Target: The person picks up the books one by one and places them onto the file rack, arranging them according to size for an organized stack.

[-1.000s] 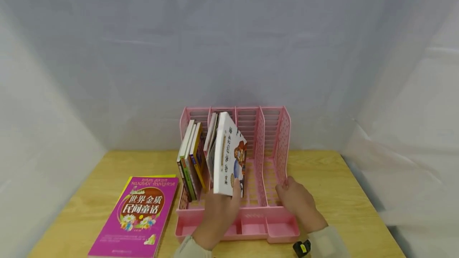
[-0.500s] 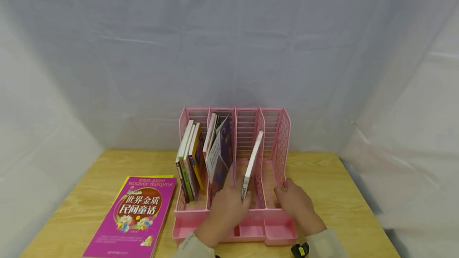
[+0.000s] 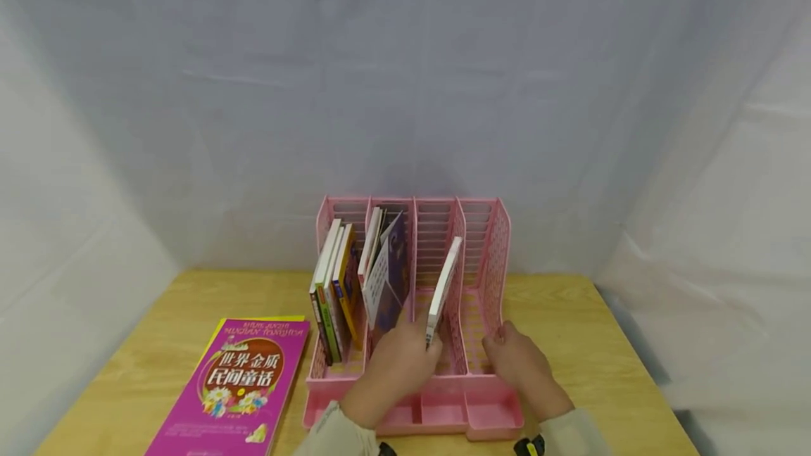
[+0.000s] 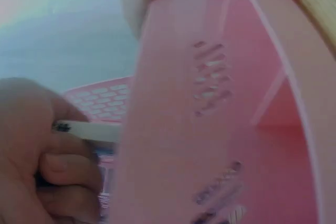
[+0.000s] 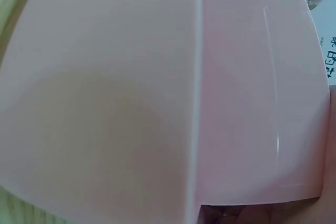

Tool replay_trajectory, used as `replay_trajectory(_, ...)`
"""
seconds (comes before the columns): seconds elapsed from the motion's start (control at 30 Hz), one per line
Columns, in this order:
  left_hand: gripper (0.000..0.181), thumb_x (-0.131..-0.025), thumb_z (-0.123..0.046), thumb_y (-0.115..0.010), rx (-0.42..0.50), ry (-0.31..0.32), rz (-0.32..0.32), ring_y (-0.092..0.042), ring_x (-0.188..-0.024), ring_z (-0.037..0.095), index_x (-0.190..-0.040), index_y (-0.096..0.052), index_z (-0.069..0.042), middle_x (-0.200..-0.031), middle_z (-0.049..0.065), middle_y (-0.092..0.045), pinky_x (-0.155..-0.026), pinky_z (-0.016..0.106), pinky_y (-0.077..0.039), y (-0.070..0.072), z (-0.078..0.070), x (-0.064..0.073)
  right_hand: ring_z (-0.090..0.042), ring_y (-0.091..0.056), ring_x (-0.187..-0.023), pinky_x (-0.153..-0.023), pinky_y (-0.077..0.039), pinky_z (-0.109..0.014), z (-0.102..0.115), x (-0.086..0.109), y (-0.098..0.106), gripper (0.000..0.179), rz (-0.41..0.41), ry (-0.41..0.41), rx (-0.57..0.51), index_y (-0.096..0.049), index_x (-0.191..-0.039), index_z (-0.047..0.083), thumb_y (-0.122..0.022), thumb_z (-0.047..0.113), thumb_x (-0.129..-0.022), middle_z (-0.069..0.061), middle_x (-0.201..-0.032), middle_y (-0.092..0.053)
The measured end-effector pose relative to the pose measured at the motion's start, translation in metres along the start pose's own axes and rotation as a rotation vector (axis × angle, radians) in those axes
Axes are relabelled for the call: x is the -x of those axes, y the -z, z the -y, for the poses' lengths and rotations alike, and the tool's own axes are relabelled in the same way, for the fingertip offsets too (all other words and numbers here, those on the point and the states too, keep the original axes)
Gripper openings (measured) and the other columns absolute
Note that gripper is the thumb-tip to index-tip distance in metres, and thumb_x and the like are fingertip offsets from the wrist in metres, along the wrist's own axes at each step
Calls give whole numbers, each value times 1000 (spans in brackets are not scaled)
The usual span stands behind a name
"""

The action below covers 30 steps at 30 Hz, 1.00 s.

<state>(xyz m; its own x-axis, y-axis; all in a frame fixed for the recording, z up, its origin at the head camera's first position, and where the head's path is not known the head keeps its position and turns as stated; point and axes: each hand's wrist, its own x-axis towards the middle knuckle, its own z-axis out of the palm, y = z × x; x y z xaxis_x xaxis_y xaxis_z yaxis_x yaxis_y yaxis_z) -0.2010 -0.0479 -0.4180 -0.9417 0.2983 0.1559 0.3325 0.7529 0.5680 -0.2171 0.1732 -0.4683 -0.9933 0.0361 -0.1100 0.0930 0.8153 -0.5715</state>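
Note:
A pink desktop book rack [image 3: 462, 385] with upright dividers and a front tray stands on the table. My left hand [image 3: 405, 357] pinches a thin white-spined book [image 3: 445, 280] by its lower front end. That book leans right inside the third compartment, beside the divider. In the left wrist view, its white spine [image 4: 94, 130] sits between thumb and fingers. My right hand [image 3: 519, 357] grips the lower front of the rack's right side wall. From the right wrist, the pink front panel [image 5: 241, 103] hides most of that hand.
Several books [image 3: 336, 287] lean in the leftmost compartment. The second compartment holds more books [image 3: 383, 273], one with a dark purple cover. A purple book [image 3: 234, 385] lies flat over a yellow one on the wooden table [image 3: 139, 364], left of the rack. White sheeting surrounds the table.
My left hand has shifted right and lowered the white book from in front of the second compartment into the third, its spine now facing me. My right hand keeps its grip on the rack.

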Motion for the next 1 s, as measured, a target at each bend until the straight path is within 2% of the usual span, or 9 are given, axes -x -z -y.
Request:
replay_trajectory(0.07, 39, -103, -21, -49, 4, 3, -30, -44, -46, 13, -133, -56, 3, -90, 18, -63, -42, 29, -40, -5, 5, -1, -42, -68, -103, -84, -55, -58, 0, 0, -2, 57, -1, -8, -4, -52, -138, -6, -46, 41, -104, -23, -117, -70)
replay_trajectory(0.13, 35, -103, -20, -49, 5, 11, -89, -38, -42, 11, -130, -55, 2, -68, 4, -51, -38, 28, -36, -10, 10, -3, -38, -69, -97, -81, -55, -55, 0, 1, -3, 55, -5, -17, -9, -55, -135, -4, -47, 41, -104, -19, -109, -72)
replay_trajectory(0.23, 43, -104, -23, -50, 3, 50, -195, -33, -37, 9, -140, -50, 1, -53, -5, -42, -35, 26, -30, -16, 15, -7, -28, -68, -84, -71, -54, -48, 0, 0, -4, 46, -16, -21, -12, -59, -124, 0, -49, 40, -103, -9, -94, -70)
replay_trajectory(0.33, 50, -106, -23, -51, 13, 85, -287, -35, -34, 9, -149, -44, 1, -49, -5, -43, -33, 25, -29, -21, 19, -12, -24, -66, -80, -68, -52, -44, -1, -1, -5, 41, -26, -22, -1, -59, -118, 3, -50, 40, -103, -7, -88, -68)
replay_trajectory(0.4, 54, -107, -25, -51, 27, 101, -316, -37, -34, 10, -153, -39, 0, -50, -4, -46, -32, 25, -29, -23, 20, -15, -25, -66, -81, -69, -52, -45, 0, -1, -5, 41, -30, -24, 6, -59, -117, 3, -50, 40, -102, -8, -89, -68)
replay_trajectory(0.53, 55, -107, -30, -56, -9, 118, -362, -51, -40, 17, -150, -43, 2, -57, 6, -59, -36, 31, -36, -22, 22, -23, -26, -65, -79, -67, -52, -44, 0, -2, -4, 41, -41, -11, 17, -59, -117, 3, -51, 39, -102, -11, -89, -68)
replay_trajectory(0.7, 63, -104, -39, -60, 34, 139, -303, -55, -43, 19, -153, -40, -5, -64, 8, -65, -40, 37, -41, -18, 22, -27, -24, -62, -75, -63, -49, -41, -1, -2, -3, 40, -29, -8, 8, -59, -115, 3, -49, 39, -103, -8, -84, -65)
replay_trajectory(0.8, 67, -104, -44, -58, 81, 164, -255, -50, -41, 14, -157, -36, -10, -60, 2, -61, -40, 35, -39, -16, 22, -27, -24, -61, -75, -62, -49, -41, -1, -1, -2, 39, -22, -8, 1, -58, -113, 4, -49, 40, -103, -6, -82, -63)
replay_trajectory(1.0, 78, -102, -53, -57, 125, 192, -225, -42, -32, 14, -160, -30, -8, -47, -2, -50, -35, 30, -32, -14, 21, -21, -25, -63, -78, -65, -51, -43, 1, 0, -1, 38, -20, 2, 18, -58, -112, 4, -49, 40, -104, -7, -84, -65)
